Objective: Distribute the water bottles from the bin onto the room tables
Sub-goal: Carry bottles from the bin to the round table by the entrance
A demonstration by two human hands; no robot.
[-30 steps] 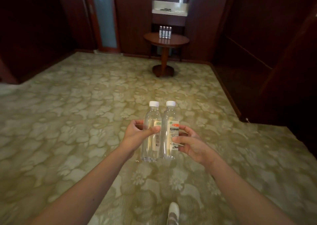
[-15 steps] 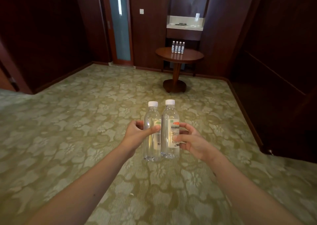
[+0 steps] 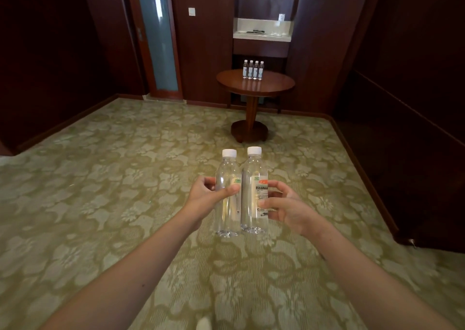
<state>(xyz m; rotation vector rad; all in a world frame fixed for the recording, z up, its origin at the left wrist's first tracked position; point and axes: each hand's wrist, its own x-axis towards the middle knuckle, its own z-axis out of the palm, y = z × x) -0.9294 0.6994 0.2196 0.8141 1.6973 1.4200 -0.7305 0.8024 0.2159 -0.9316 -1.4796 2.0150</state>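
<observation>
Both forearms stretch forward, the left grip [image 3: 205, 196] clasping one upright bottle [image 3: 227, 211], thumb across its front, the right grip [image 3: 286, 210] pinching a second bottle [image 3: 253, 178] touching the first. Well beyond the grips, four bottles [image 3: 253, 69] stand on a round surface [image 3: 274, 87].

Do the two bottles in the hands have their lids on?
Yes, shut: the left bottle wears a white cap, and the right bottle does too.

The left hand [image 3: 203, 196] and right hand [image 3: 289, 209] each grip an upright, white-capped water bottle [image 3: 227, 199] [image 3: 254, 191], held side by side and touching, above patterned carpet [image 3: 100, 191]. Beyond, a round desk [image 3: 271, 88] carries four bottles [image 3: 253, 70] in a row.
</observation>
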